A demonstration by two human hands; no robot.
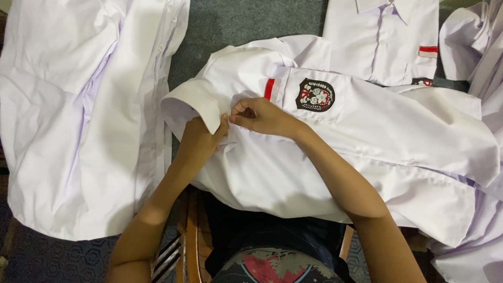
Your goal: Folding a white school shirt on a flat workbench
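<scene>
A white collared shirt (398, 131) with a dark shield badge (315, 95) and a red stripe (269, 89) on its pocket lies across the middle. My left hand (199, 139) pinches the shirt's fabric just under the collar (196, 102). My right hand (262, 116) meets it from the right, fingers closed on the same fold of cloth near the collar. Both thumbs and fingertips nearly touch.
Another white shirt (78, 115) lies spread at the left. A third white shirt (385, 39) with a red stripe sits at the top, and more white cloth (477, 47) at the right. Grey carpet (236, 23) shows between them. A wooden stool edge (191, 236) is below.
</scene>
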